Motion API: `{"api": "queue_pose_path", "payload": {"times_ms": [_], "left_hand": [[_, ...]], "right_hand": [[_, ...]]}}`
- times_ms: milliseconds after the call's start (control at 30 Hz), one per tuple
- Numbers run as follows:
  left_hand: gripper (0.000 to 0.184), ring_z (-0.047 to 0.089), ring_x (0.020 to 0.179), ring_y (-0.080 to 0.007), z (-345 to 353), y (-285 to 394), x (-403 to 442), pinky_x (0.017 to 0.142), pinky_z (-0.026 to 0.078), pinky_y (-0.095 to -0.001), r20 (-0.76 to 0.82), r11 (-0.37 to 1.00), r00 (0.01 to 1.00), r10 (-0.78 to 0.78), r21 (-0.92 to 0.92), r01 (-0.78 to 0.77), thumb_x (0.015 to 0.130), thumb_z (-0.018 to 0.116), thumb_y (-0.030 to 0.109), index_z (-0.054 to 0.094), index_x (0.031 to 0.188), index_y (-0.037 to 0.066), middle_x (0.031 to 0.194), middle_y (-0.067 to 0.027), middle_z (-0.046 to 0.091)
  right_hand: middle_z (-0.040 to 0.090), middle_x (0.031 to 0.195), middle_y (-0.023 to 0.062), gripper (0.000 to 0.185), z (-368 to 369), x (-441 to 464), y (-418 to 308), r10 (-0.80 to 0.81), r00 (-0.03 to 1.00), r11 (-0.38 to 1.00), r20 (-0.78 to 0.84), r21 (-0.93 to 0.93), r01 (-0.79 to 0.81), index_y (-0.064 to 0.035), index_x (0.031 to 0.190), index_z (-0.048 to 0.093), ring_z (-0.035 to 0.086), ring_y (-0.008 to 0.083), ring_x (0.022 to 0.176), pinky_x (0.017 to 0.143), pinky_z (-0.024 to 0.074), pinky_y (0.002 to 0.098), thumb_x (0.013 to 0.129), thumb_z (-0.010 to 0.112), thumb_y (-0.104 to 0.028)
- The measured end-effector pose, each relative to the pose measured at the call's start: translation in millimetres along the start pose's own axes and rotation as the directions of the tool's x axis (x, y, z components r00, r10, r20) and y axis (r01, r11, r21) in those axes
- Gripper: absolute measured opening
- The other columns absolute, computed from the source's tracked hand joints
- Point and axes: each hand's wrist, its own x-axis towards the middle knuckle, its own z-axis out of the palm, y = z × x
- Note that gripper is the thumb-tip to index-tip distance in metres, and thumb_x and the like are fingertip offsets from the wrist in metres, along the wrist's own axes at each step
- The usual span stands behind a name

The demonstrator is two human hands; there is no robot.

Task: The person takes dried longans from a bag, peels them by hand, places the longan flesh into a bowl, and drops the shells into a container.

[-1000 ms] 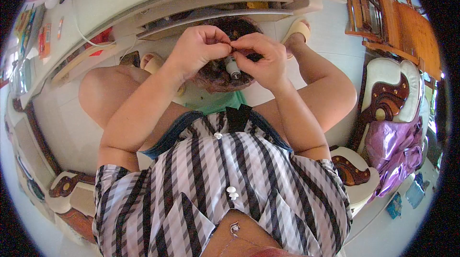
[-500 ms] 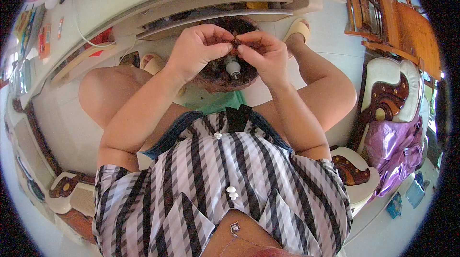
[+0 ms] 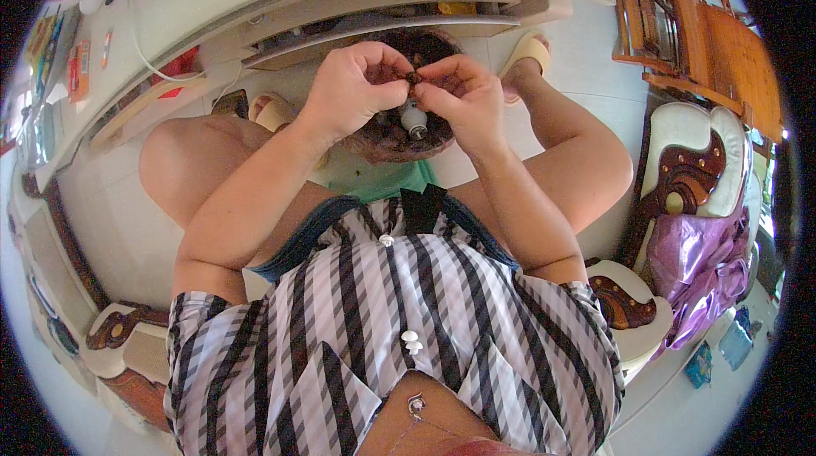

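My left hand (image 3: 355,89) and my right hand (image 3: 463,101) meet fingertip to fingertip. Both pinch a small dark brown lump (image 3: 413,79), too small to name. Beneath them on the floor stands a round, reddish-brown basket or bowl (image 3: 395,152), its inside dark with contents I cannot make out. A white, bulb-shaped thing with a metal-looking tip (image 3: 414,121) lies in it, just below my right fingers. My hands hide part of the bowl.
Ahead is a pale table with an open drawer (image 3: 382,31). Wooden chairs (image 3: 680,31) stand at the right, near a white seat with a purple cloth (image 3: 697,260). Green plastic (image 3: 399,180) lies between my knees. A white cable (image 3: 140,44) hangs at the left.
My right hand has shifted slightly left and down, and its fingers are bent differently. The dark lump now shows more clearly between the fingertips. My left hand has barely moved.
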Motion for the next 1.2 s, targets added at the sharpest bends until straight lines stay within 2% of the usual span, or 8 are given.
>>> {"api": "queue_pose_path", "payload": {"times_ms": [100, 200, 300, 400, 500, 800, 900, 1200], "left_hand": [[0.016, 0.053, 0.066, -0.0067, -3, -3, 3, 0.063, 0.044, -0.0205, 0.018, 0.997, 1.000, 0.008, 0.083, -0.009, 0.066, 0.063, 0.004, 0.060, 0.082, 0.001, 0.072, -0.0003, 0.059], [0.015, 0.053, 0.068, -0.0074, -3, -7, 3, 0.065, 0.044, -0.0206, 0.047, 0.991, 0.997, -0.064, -0.114, 0.069, 0.067, 0.063, 0.003, 0.060, 0.082, 0.001, 0.074, -0.0009, 0.059], [0.016, 0.054, 0.070, -0.0083, 0, -10, 5, 0.067, 0.044, -0.0210, 0.045, 0.948, 0.991, -0.123, -0.290, 0.131, 0.069, 0.064, 0.004, 0.060, 0.084, 0.001, 0.076, -0.0018, 0.059], [0.017, 0.054, 0.073, -0.0089, 2, -4, 3, 0.068, 0.044, -0.0215, 0.060, 0.936, 0.995, -0.074, -0.339, 0.090, 0.070, 0.066, 0.005, 0.060, 0.085, 0.000, 0.079, -0.0027, 0.060], [0.017, 0.055, 0.072, -0.0087, 0, 1, 1, 0.069, 0.044, -0.0220, 0.005, 0.993, 1.000, -0.022, -0.116, 0.023, 0.070, 0.064, 0.003, 0.060, 0.087, 0.003, 0.078, -0.0009, 0.060], [0.016, 0.054, 0.070, -0.0067, 0, 2, 0, 0.066, 0.044, -0.0212, -0.027, 0.993, 0.999, 0.040, 0.108, -0.036, 0.070, 0.062, 0.004, 0.061, 0.086, 0.002, 0.078, -0.0001, 0.061], [0.014, 0.053, 0.065, -0.0063, -1, 1, 1, 0.062, 0.044, -0.0205, -0.028, 0.999, 0.999, 0.030, 0.045, -0.029, 0.069, 0.065, 0.004, 0.062, 0.082, 0.000, 0.073, -0.0011, 0.060], [0.013, 0.055, 0.069, -0.0089, -5, -4, 5, 0.069, 0.044, -0.0228, 0.019, 1.000, 1.000, -0.008, -0.030, 0.008, 0.070, 0.062, 0.002, 0.062, 0.082, 0.001, 0.076, -0.0038, 0.062]], "right_hand": [[0.061, 0.075, 0.0068, 0.015, -3, 2, 5, 0.130, 0.989, 0.963, 0.065, 0.229, -0.142, -0.0008, 0.084, 0.058, 0.058, 0.0135, 0.065, 0.059, 0.0491, 0.0253, 0.071, 0.064, -0.005], [0.060, 0.075, 0.0075, 0.014, -8, 6, 9, 0.227, 0.949, 0.821, 0.218, 0.481, -0.307, -0.0020, 0.086, 0.056, 0.059, 0.0163, 0.064, 0.055, 0.0503, 0.0270, 0.074, 0.062, -0.006], [0.060, 0.076, 0.0081, 0.014, -6, 8, 9, 0.226, 0.959, 0.821, 0.172, 0.496, -0.282, -0.0023, 0.088, 0.055, 0.059, 0.0169, 0.065, 0.054, 0.0504, 0.0272, 0.076, 0.061, -0.006], [0.060, 0.076, 0.0078, 0.015, -4, 7, 7, 0.224, 0.967, 0.843, 0.119, 0.474, -0.253, -0.0024, 0.090, 0.055, 0.060, 0.0171, 0.067, 0.054, 0.0506, 0.0269, 0.076, 0.061, -0.006], [0.060, 0.076, 0.0077, 0.015, -2, 6, 10, 0.235, 0.965, 0.837, 0.120, 0.480, -0.263, -0.0022, 0.089, 0.055, 0.060, 0.0173, 0.068, 0.055, 0.0509, 0.0267, 0.076, 0.061, -0.007], [0.061, 0.077, 0.0087, 0.013, 0, 5, 13, 0.271, 0.957, 0.843, 0.104, 0.453, -0.288, -0.0012, 0.086, 0.055, 0.060, 0.0170, 0.065, 0.054, 0.0512, 0.0262, 0.076, 0.060, -0.008], [0.061, 0.077, 0.0085, 0.013, -2, 7, 17, 0.293, 0.947, 0.811, 0.130, 0.491, -0.319, -0.0014, 0.086, 0.054, 0.060, 0.0165, 0.063, 0.053, 0.0510, 0.0259, 0.077, 0.060, -0.009], [0.061, 0.075, 0.0084, 0.014, -8, 10, 11, 0.363, 0.895, 0.733, 0.257, 0.515, -0.445, -0.0017, 0.088, 0.054, 0.058, 0.0145, 0.059, 0.050, 0.0504, 0.0251, 0.078, 0.058, -0.010]]}}
